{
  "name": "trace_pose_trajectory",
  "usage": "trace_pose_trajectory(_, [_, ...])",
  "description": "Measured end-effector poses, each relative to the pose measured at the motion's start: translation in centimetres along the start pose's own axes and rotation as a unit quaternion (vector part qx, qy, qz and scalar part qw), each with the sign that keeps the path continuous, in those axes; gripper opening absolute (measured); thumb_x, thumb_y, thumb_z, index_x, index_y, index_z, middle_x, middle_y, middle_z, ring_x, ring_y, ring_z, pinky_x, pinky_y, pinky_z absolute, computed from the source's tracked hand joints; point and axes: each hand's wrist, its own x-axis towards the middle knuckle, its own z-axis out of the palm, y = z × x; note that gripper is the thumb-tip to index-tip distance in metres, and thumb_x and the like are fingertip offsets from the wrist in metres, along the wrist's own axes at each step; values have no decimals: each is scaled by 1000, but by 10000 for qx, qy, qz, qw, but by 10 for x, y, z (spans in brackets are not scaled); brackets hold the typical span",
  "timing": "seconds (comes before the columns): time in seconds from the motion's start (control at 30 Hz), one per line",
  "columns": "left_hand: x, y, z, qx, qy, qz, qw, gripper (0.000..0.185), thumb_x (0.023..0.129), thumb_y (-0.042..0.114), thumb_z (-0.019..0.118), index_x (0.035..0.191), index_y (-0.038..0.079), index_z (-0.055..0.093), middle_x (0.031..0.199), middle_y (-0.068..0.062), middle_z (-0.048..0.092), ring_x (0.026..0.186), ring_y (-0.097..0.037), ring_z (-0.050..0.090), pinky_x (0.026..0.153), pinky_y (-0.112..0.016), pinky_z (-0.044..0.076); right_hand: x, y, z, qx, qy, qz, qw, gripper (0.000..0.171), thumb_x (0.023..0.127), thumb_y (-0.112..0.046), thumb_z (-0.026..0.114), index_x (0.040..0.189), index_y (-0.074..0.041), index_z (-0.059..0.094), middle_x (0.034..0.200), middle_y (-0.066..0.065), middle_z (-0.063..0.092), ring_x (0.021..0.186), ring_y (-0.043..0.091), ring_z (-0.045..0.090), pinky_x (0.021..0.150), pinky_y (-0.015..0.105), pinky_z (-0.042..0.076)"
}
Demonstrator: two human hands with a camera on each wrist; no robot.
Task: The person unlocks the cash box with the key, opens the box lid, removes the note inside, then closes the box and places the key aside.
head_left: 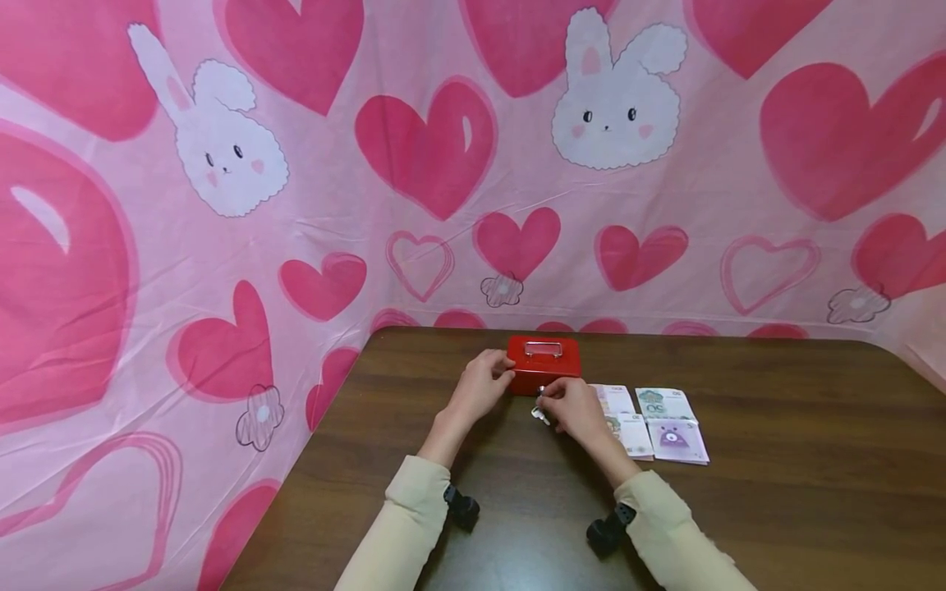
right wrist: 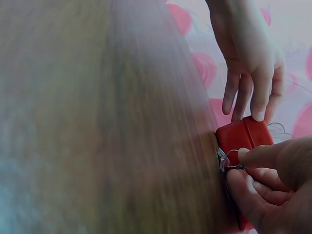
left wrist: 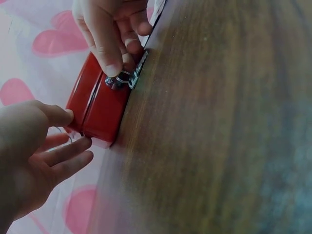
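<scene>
A red metal cash box [head_left: 545, 371] with a silver lid handle [head_left: 543, 350] stands closed near the table's far edge. My left hand [head_left: 479, 386] touches its left end, thumb by the lid's corner and the other fingers fairly straight along the side. At the front lock my right hand [head_left: 575, 408] pinches a key [left wrist: 113, 81] between thumb and forefinger. A ring [right wrist: 234, 158] hangs from it with a spare silver key [left wrist: 139, 70] dangling in front of the box. The pinched key's blade is hidden.
Right of the box lie several stacks of play banknotes, including a green one [head_left: 663, 404] and a purple one [head_left: 676, 442]; my right hand and forearm partly cover others [head_left: 631, 435]. Behind the brown wooden table [head_left: 783, 460] hangs a pink cloth [head_left: 332, 205] with hearts and rabbits.
</scene>
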Motion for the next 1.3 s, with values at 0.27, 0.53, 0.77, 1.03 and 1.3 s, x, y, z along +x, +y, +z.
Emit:
trace_pose_trajectory(0.27, [1, 2, -1, 269, -92, 107, 9995, 46, 95, 15, 66, 139, 4, 57, 115, -4, 74, 109, -22, 67, 102, -40, 51, 1, -1, 2, 340, -4, 205, 9992, 9, 84, -4, 72, 88, 5, 73, 72, 11, 71, 50, 11, 63, 48, 27, 56])
trace_pose_trajectory(0.53, [2, 3, -3, 585, -244, 239, 9977, 38, 96, 14, 65, 133, 9, 62, 124, -4, 71, 112, -21, 67, 102, -40, 51, 0, 0, 1, 1094, -70, 598, 9922, 12, 87, -1, 70, 93, 9, 72, 72, 14, 71, 54, 11, 64, 50, 30, 57])
trace_pose_trajectory(0.77, [1, 0, -2, 719, -236, 376, 9964, 29, 95, 13, 66, 124, 11, 66, 123, -4, 72, 112, -21, 68, 101, -40, 52, 1, 2, 3, 992, -131, 652, 9928, 11, 87, -1, 70, 92, 9, 72, 73, 13, 71, 54, 11, 64, 52, 29, 58])
trace_pose_trajectory(1.03, [0, -1, -2, 677, -107, 451, 9966, 29, 95, 12, 65, 124, 10, 66, 117, -5, 74, 105, -21, 70, 95, -41, 54, 1, 2, 1, 1599, -364, 832, 9829, 16, 90, 2, 64, 100, 14, 69, 78, 17, 72, 57, 13, 67, 55, 32, 60])
trace_pose_trajectory(1.3, [1, 1, -1, 702, -99, 489, 9963, 34, 95, 11, 66, 129, 9, 64, 112, -4, 75, 103, -21, 70, 95, -40, 54, -2, 1, 2, 1826, -378, 1007, 9773, 18, 91, 0, 62, 102, 14, 66, 80, 17, 71, 58, 13, 67, 54, 33, 60])
